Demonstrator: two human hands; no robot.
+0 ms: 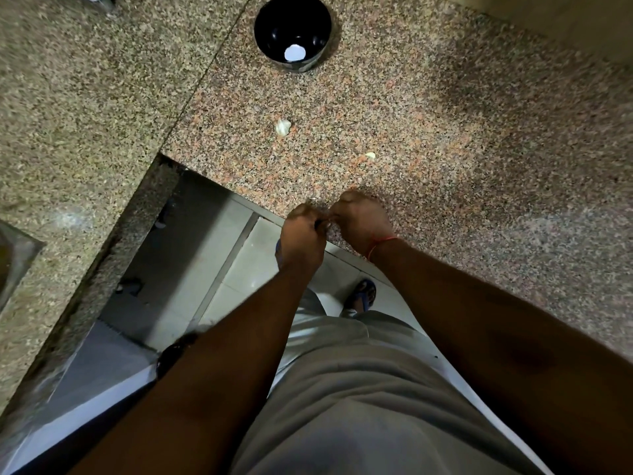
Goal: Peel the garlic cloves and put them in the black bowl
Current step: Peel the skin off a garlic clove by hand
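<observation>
Grey cloth of the person's clothing fills the near part of the view, with both forearms reaching out over it toward the counter edge. At that edge the left hand point(303, 240) and the right hand point(363, 222) meet, fingers of both curled in tight and pinching something small between them; it is mostly hidden by the fingers, so it cannot be told for sure that it is a garlic clove. A thin red thread point(380, 245) circles the right wrist. Beyond the hands, on the speckled granite counter point(445, 132), a small pale clove point(370, 155) lies to the right, and a larger white garlic piece point(283, 127) lies farther off, to the left; the two are well apart. At the far edge stands the black bowl point(270, 29), upright, with one bright white round spot point(294, 53) on its bottom.
</observation>
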